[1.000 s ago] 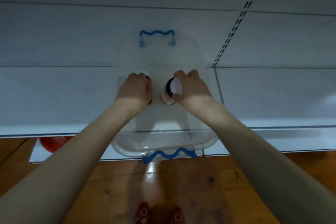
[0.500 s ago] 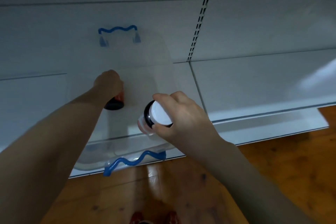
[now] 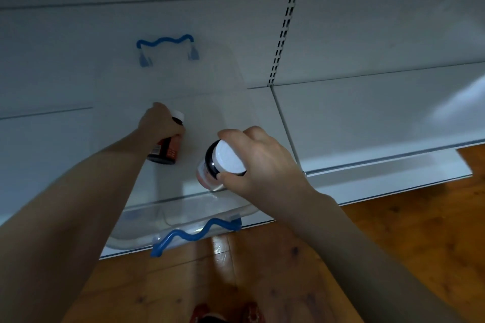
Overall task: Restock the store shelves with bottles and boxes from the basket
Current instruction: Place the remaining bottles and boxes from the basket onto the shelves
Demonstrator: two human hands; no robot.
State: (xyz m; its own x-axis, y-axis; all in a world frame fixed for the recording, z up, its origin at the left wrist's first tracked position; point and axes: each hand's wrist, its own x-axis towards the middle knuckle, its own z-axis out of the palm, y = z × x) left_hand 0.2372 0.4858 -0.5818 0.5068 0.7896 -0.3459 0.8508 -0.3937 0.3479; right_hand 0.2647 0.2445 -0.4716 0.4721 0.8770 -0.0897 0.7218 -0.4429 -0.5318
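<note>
A clear plastic basket (image 3: 183, 220) with wavy blue handles sits on a white shelf (image 3: 367, 118). My left hand (image 3: 160, 122) grips a dark bottle with a red-orange label (image 3: 168, 149) and white cap, held over the basket. My right hand (image 3: 259, 162) holds a second dark bottle (image 3: 217, 165) by its white lid, above the basket's right side near its front rim.
White shelf boards stack above and to the right, divided by a slotted upright (image 3: 286, 21). Wooden floor (image 3: 393, 244) lies below the shelf front. Red shoes (image 3: 225, 313) show at the bottom edge.
Both hands have lifted their bottles up out of the basket. The right hand moved toward me and to the right. The view has shifted, so the basket sits further left.
</note>
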